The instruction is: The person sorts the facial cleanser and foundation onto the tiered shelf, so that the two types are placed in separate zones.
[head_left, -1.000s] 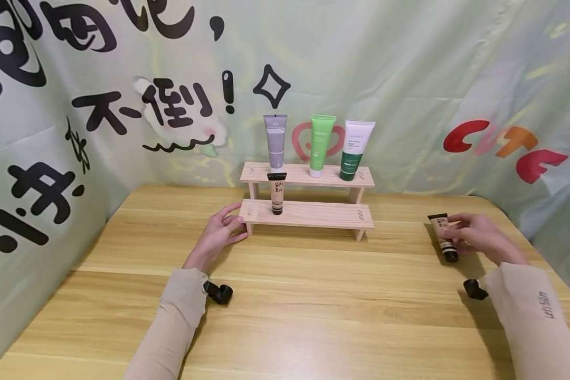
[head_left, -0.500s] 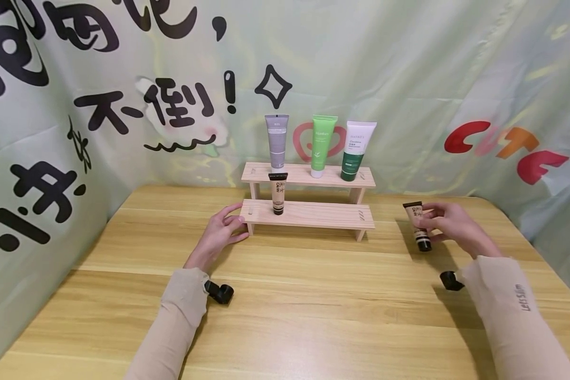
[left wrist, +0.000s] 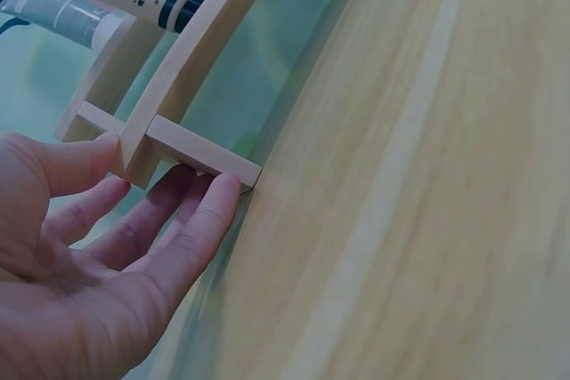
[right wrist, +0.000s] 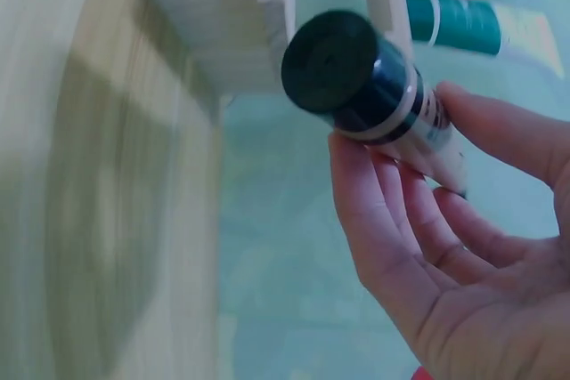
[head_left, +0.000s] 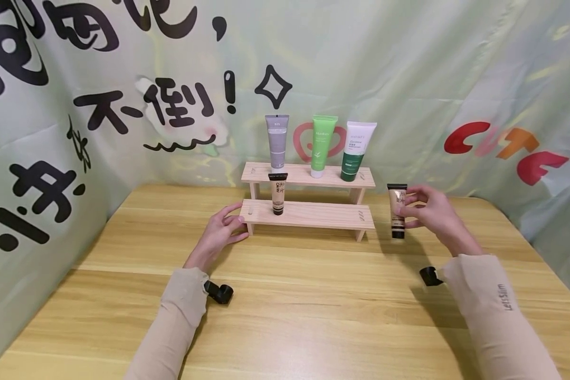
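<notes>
My right hand (head_left: 434,211) pinches a beige squeeze tube (head_left: 397,211) with black cap and black crimped end, between thumb and fingers. The tube is upright, cap down, raised off the table right of the two-tier wooden display stand (head_left: 323,215). In the right wrist view the black cap (right wrist: 331,61) faces the camera. My left hand (head_left: 218,232) holds the left end of the stand's lower step, thumb at the board's edge and curled fingers at the leg (left wrist: 205,153). A matching beige tube (head_left: 277,195) stands cap down on that step, towards the left.
On the upper step stand a purple tube (head_left: 277,142), a bright green tube (head_left: 323,145) and a white and dark-green tube (head_left: 357,150). The wooden table (head_left: 304,306) backs onto a printed cloth (head_left: 399,63). Small black wrist cameras (head_left: 219,293) stick out from both sleeves.
My right hand has carried the beige tube leftward and up towards the stand, and the tube has turned from tilted to upright. The left hand stays at the stand's end.
</notes>
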`<action>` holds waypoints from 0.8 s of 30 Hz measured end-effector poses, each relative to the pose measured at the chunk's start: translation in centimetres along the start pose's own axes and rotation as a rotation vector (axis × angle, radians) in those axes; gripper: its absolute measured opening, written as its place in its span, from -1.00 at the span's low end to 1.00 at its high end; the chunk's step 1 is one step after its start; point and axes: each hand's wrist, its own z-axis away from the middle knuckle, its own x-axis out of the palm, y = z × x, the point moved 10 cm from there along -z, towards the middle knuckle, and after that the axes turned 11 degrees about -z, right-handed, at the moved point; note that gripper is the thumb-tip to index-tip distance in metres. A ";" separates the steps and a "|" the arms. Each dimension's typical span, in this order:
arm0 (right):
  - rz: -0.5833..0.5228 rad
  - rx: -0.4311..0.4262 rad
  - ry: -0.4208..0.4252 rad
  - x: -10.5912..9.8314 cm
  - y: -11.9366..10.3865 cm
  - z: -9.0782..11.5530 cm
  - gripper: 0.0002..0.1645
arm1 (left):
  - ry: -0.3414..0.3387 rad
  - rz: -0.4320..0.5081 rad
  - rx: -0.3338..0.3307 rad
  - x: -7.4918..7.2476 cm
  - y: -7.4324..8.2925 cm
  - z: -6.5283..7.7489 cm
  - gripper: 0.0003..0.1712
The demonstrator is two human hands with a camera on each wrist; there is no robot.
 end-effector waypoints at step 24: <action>-0.025 -0.283 0.266 5.4 -4.6 -0.9 -0.44 | -0.004 0.012 0.005 -0.2 -0.1 0.1 -0.40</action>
